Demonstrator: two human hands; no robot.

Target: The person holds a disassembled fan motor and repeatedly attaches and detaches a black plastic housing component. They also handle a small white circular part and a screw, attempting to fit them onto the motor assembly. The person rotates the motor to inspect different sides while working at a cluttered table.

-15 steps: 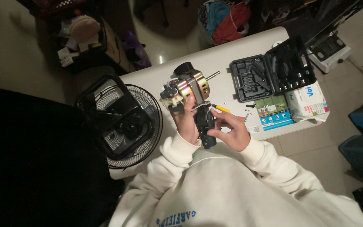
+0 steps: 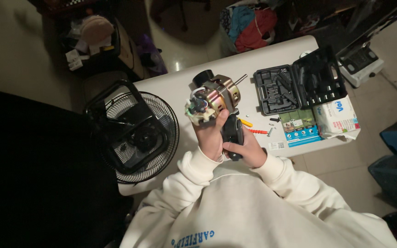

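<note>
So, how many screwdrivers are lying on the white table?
2: a yellow-handled screwdriver beside the right hand, and a red-handled screwdriver just right of it. Others may be hidden behind the hands.

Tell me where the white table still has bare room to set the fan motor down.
The widest bare patch of the table lies behind the fan motor, between the fan grille and the open black tool case. The strip right of the hands is crowded: screwdrivers and screws, then boxes below the case. Left hand holds the motor; right hand grips a black tool.
</note>
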